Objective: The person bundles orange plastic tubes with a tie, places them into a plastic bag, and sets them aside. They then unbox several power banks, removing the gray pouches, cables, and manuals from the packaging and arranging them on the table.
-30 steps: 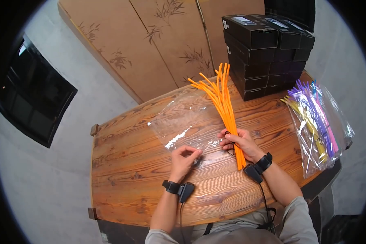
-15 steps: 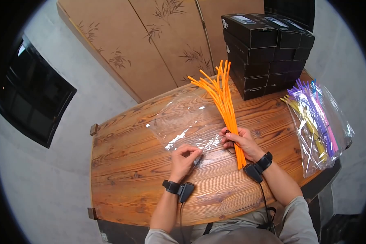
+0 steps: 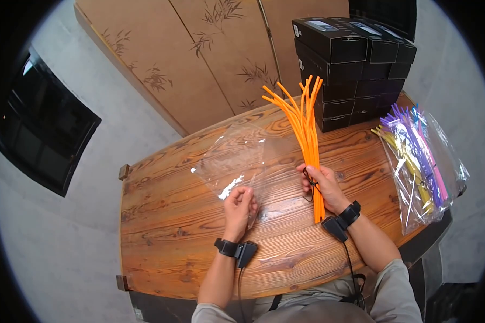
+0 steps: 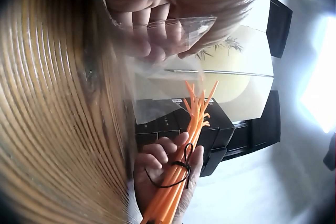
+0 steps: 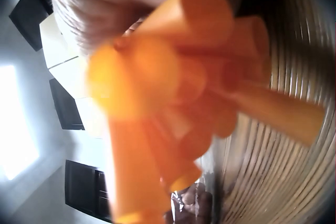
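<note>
A bundle of long, thin orange sticks [image 3: 307,134] stands tilted in my right hand [image 3: 330,188], gripped near its lower end. The sticks' tops fan out. Around the bundle runs a black tie [image 4: 187,165] with a loop, right by the fingers and thumb. My left hand [image 3: 238,212] pinches the edge of a clear plastic bag [image 3: 231,153] that lies spread on the table. In the left wrist view, the film [image 4: 197,28] passes by the curled fingers. The sticks' blunt round ends [image 5: 207,8] fill much of the right wrist view.
A second clear bag [image 3: 409,212] with purple, pink and yellow sticks [image 3: 423,156] lies at the table's right side. Black boxes [image 3: 339,75] are stacked at the back right. Behind the wooden table [image 3: 167,242] stands a folding screen [image 3: 199,54]. Cables hang from both wrist cameras.
The orange bundle's top has swung right and up, with the right hand slightly shifted. My left hand has moved a little left and up, pulling the bag's near edge with it.
</note>
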Motion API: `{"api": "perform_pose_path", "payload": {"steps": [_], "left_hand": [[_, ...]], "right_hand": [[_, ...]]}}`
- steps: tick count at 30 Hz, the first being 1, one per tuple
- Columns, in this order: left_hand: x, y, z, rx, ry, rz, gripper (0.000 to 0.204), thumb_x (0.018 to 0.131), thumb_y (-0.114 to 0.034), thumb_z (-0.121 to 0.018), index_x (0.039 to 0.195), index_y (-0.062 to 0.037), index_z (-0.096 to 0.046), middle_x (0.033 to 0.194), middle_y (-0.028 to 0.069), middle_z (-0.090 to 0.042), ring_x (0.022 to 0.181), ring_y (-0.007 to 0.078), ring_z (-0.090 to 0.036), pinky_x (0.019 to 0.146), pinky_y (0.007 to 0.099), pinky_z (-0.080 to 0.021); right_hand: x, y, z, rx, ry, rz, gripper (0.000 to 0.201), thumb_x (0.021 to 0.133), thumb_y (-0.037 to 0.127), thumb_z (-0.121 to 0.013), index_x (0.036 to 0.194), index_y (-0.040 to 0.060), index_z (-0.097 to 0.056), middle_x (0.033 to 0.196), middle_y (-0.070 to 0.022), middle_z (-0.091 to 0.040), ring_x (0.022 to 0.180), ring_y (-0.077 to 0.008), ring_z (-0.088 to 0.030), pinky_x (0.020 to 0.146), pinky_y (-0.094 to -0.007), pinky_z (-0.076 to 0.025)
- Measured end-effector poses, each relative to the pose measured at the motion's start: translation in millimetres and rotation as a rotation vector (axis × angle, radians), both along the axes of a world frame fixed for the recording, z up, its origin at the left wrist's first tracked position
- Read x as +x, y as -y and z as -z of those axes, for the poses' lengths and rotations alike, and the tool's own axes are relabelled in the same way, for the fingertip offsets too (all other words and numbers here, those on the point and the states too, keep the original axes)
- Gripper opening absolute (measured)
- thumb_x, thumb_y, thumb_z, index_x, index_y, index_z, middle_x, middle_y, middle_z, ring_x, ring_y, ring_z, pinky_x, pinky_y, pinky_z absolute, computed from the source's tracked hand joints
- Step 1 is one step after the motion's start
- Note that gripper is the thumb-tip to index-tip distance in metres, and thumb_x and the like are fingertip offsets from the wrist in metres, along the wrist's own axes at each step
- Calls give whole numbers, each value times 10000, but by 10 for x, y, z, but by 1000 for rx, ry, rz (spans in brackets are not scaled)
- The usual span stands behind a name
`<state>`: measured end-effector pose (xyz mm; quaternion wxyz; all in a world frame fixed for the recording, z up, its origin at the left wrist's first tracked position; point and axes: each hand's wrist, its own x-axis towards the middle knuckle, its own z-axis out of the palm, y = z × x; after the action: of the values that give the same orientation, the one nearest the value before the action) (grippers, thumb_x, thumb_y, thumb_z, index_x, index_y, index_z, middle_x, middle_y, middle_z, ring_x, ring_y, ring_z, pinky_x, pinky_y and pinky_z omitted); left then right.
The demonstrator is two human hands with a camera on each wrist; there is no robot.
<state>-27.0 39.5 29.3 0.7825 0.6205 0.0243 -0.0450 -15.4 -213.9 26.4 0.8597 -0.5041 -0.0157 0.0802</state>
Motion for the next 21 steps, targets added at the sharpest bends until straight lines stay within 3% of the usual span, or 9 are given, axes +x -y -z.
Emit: {"api": "perform_pose_path", "payload": {"steps": [1, 4, 7, 10, 16, 20, 21], "left_hand": [[0, 4, -1, 2, 5, 1, 111, 978, -165, -614, 962, -56, -597, 725, -5, -594, 592, 60, -550, 496, 178, -424], [-1, 7, -10, 4, 5, 12, 115, 980, -168, -611, 964, -54, -604, 729, -4, -595, 597, 63, -553, 511, 184, -435], [0, 17, 4, 3, 10, 13, 120, 980, -170, -612, 963, -51, -610, 727, -3, -593, 599, 66, -553, 520, 190, -439], [6, 21, 21, 11, 33, 11, 125, 978, -169, -615, 962, -46, -611, 728, -2, -589, 602, 69, -550, 524, 194, -439], [0, 23, 18, 51, 87, 16, 130, 970, -162, -626, 965, -32, -613, 741, 5, -586, 626, 82, -556, 549, 212, -450], [-25, 80, -9, 82, 119, 15, 134, 978, -167, -610, 937, -40, -609, 724, 5, -590, 601, 78, -545, 541, 200, -447], [-22, 76, -5, 77, 117, 12, 134, 978, -166, -610, 938, -39, -609, 728, 8, -592, 607, 82, -551, 542, 203, -449]], "right_hand": [[-4, 12, -2, -31, 13, -4, 286, 984, 277, -586, 1090, 24, -667, 889, -16, -639, 765, -62, -586, 652, -181, -476], [-35, -40, -20, -357, 281, 230, 310, 992, 320, -568, 1029, 33, -680, 860, 4, -602, 753, -44, -547, 610, -170, -425], [-108, -37, -89, -375, 308, 279, 259, 979, 274, -602, 1046, 31, -659, 847, 7, -594, 740, -38, -539, 598, -177, -425], [-152, -59, -147, -114, 208, 233, 206, 951, 182, -647, 1090, 32, -626, 837, -6, -600, 692, -44, -551, 563, -183, -442], [-71, -70, -112, -100, 179, 221, 240, 920, 77, -666, 1135, 22, -573, 825, -23, -623, 608, -67, -594, 536, -196, -533], [-55, -126, -53, -194, 123, 60, 304, 918, 63, -660, 1202, 32, -556, 1095, -73, -597, 831, -84, -637, 666, -206, -564], [-63, -135, -71, -197, 133, 4, 344, 922, 111, -662, 1238, 40, -546, 1157, -60, -519, 883, -76, -596, 702, -197, -540]]}}
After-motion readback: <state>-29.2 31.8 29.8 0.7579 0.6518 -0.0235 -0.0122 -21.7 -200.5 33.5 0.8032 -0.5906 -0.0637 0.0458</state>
